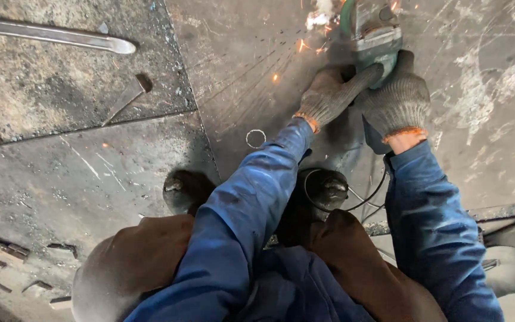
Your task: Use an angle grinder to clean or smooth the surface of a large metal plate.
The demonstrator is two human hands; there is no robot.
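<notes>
Both hands, in grey knitted work gloves with orange cuffs, close around a green-bodied angle grinder (377,33) at the top edge of the view, where part of the tool is cut off by the frame. The left hand (329,92) wraps a side handle that juts from the grinder body, though the glove hides most of that handle. The right hand (397,101) grips the rear of the body, fingers curled tight. The grinding disc itself cannot be made out; only orange sparks (302,45) scatter leftward across the dark scuffed steel plate (239,77) under the tool. A thin black power cable (365,200) loops down between the blue sleeves and passes behind the right arm, its end hidden. A small wire ring (256,138) lies on the plate just beside the left sleeve. Two dusty black boot toes (183,191) show below the arms, partly covered by brown trouser knees. Well apart, at upper left, a long flat grey metal bar (55,36) rests on another plate, its left end out of frame.
</notes>
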